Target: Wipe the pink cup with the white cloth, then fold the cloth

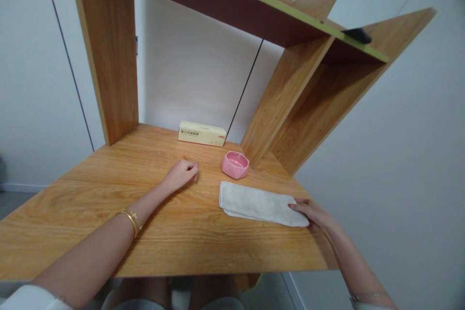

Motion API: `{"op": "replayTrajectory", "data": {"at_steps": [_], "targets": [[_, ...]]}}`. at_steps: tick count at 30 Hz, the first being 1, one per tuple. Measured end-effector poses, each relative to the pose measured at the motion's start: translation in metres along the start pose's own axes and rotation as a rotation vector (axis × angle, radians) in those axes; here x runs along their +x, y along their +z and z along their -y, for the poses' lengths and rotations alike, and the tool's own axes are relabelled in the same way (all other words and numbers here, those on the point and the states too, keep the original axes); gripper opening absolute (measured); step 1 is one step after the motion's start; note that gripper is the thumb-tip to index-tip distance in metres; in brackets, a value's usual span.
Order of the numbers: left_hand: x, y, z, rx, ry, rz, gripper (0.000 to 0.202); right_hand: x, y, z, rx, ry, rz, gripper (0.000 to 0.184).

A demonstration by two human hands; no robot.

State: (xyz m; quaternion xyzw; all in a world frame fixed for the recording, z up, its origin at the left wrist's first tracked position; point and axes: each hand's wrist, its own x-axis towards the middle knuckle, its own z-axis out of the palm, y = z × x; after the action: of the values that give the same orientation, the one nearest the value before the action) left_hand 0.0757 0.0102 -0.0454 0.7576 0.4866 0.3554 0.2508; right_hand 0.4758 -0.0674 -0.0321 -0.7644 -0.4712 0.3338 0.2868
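A folded light grey cloth point(259, 203) lies in a long strip on the wooden desk. My right hand point(310, 213) grips its right end, thumb on top and the other fingers partly hidden at the edge. My left hand point(181, 174) rests on the desk to the left of the cloth, fingers curled in and nothing visible in them. Just behind the cloth sits a pink faceted bowl point(235, 169), apart from both hands.
A cream-coloured box point(201, 134) with printed characters stands at the back of the desk point(203, 247). Wooden uprights point(290, 106) and an overhead shelf point(232, 0) frame the desk. A dark object point(358, 35) lies on the shelf. A white wall point(392, 155) rises at right.
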Motion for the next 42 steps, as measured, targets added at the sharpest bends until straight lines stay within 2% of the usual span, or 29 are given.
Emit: {"op": "replayTrajectory", "data": {"at_steps": [2,4,6,8,12,15,18,21,23,28,31,35,38,42], "targets": [[0.000,0.000,-0.001,0.001,-0.006,0.007,0.047,-0.008,0.000,0.016,0.065,0.054,0.012,0.020],[0.000,0.000,-0.001,0.002,-0.003,0.014,0.048,-0.015,0.001,0.036,0.057,0.046,-0.106,0.031],[0.000,0.000,-0.001,0.005,0.006,0.019,0.048,-0.020,0.005,0.058,0.007,-0.060,-0.190,0.045],[0.000,0.000,0.000,0.005,0.017,0.021,0.047,-0.024,0.013,0.082,-0.056,-0.227,-0.217,0.052],[0.000,-0.001,0.002,-0.007,0.016,0.023,0.047,-0.029,0.051,0.122,-0.146,-0.519,-0.173,0.052],[0.000,-0.001,0.001,-0.003,0.012,0.017,0.046,-0.031,0.093,0.136,-0.214,-0.634,-0.127,0.052],[-0.001,-0.002,-0.002,0.005,0.004,0.022,0.045,-0.033,0.132,0.137,-0.269,-0.683,-0.057,0.052],[-0.002,-0.002,-0.005,0.015,0.002,0.032,0.047,-0.037,0.150,0.133,-0.260,-0.662,0.045,0.046],[-0.003,-0.002,-0.006,0.021,0.000,0.032,0.047,-0.039,0.145,0.131,-0.262,-0.665,0.041,0.040],[-0.002,-0.002,-0.006,0.027,0.005,0.033,0.045,-0.043,0.097,0.121,-0.397,-0.795,-0.124,0.030],[-0.003,-0.001,-0.007,0.034,-0.006,0.039,0.047,-0.048,0.082,0.104,-0.510,-0.845,-0.145,0.031],[-0.005,0.001,-0.010,0.064,-0.021,0.049,0.048,-0.058,0.097,0.073,-0.640,-0.772,-0.067,0.045],[-0.005,0.001,-0.011,0.074,-0.029,0.050,0.047,-0.064,0.111,0.061,-0.727,-0.715,-0.005,0.052],[-0.004,0.000,-0.009,0.065,-0.047,0.055,0.048,-0.074,0.109,0.066,-0.732,-0.797,-0.142,0.050]]}}
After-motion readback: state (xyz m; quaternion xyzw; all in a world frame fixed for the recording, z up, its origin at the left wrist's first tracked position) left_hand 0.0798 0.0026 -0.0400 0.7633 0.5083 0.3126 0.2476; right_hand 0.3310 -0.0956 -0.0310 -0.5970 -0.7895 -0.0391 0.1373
